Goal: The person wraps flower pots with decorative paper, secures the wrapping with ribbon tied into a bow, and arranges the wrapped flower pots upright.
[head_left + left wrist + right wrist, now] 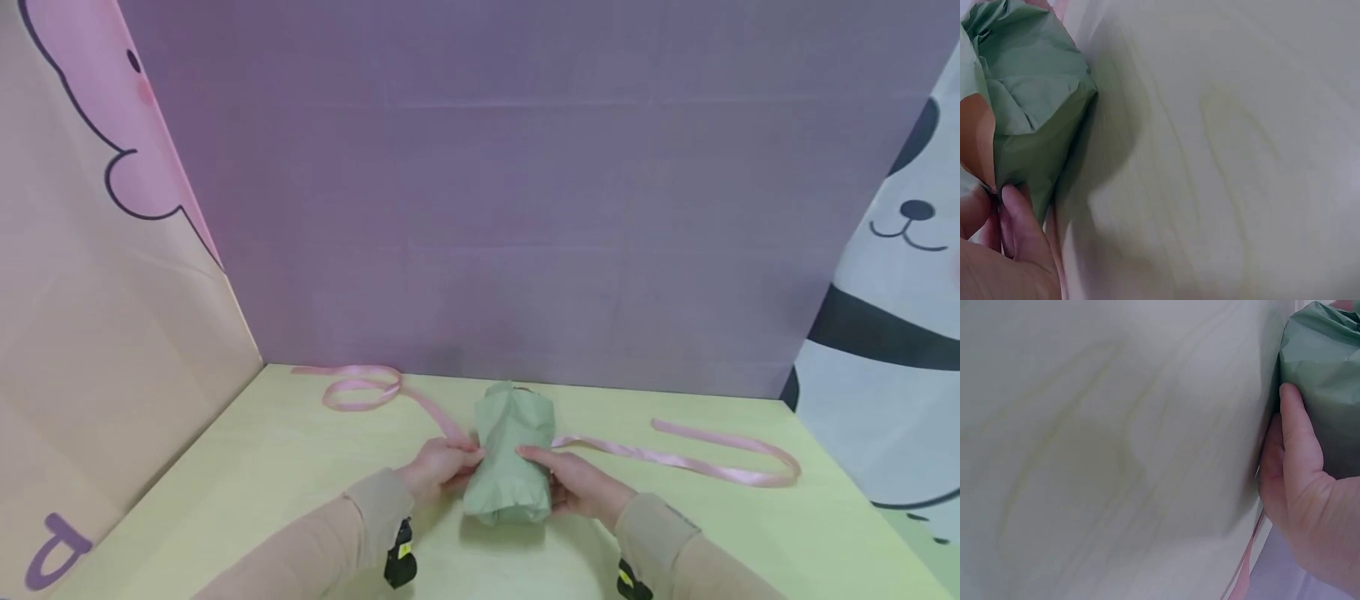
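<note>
A bundle wrapped in green paper (513, 454) lies lengthwise on the table, its ends crumpled and folded. What is inside the paper is hidden. At its left side my left hand (441, 468) pinches the paper between thumb and fingers; a brown patch (977, 134) shows in an opening of the paper just above the fingertips in the left wrist view. My right hand (583, 485) grips the right side, thumb on top and the other fingers low along the side. A pink ribbon (431, 410) runs out from the bundle on both sides, passing close by the left fingertips.
To the left the ribbon's tail curls in a loop near the table's back edge. On the right its other tail (753, 477) bends back in a hook shape. Purple (525, 208) and cartoon-printed panels (892, 400) wall in the pale yellow table (315, 467).
</note>
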Tool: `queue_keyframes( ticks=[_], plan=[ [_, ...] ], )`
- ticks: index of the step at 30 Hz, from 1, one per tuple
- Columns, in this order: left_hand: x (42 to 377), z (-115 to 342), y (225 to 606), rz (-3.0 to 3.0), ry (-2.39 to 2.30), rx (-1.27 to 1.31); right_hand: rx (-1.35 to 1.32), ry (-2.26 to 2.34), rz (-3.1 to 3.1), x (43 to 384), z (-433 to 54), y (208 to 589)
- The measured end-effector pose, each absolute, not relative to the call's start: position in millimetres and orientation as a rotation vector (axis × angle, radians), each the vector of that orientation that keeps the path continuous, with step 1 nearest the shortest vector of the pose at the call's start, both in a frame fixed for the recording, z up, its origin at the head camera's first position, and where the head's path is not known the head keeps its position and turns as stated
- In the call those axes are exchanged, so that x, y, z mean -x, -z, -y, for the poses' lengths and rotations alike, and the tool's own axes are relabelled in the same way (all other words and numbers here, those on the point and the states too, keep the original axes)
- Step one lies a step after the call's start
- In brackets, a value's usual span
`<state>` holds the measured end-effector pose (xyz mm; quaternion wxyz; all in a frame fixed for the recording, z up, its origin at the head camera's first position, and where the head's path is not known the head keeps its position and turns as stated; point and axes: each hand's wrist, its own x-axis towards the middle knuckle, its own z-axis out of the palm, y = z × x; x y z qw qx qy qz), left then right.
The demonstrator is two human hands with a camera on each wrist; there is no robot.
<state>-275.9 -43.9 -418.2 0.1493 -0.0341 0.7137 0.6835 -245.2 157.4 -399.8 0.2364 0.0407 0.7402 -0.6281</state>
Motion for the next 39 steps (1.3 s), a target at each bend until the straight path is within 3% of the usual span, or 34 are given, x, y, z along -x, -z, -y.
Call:
queue_keyframes(
  ticks=[10, 22, 29, 39],
  plan=[
    [272.4, 50.4, 398.1, -2.083, -1.789, -0.129, -0.181, 1.713, -2.058, 247.0, -153.5, 402.5],
    [267.8, 45.3, 388.7, -2.201, -1.813, -0.206, -0.234, 1.711, -2.115, 251.0, -151.3, 388.5],
    [289.5, 45.2, 369.1, -2.253, -1.814, -0.140, -0.186, 1.681, -2.203, 273.9, -150.2, 361.3],
    [314.0, 57.7, 380.4, -2.298, -1.734, -0.175, -0.237, 1.787, -2.091, 290.5, -131.4, 380.2]
  ],
)
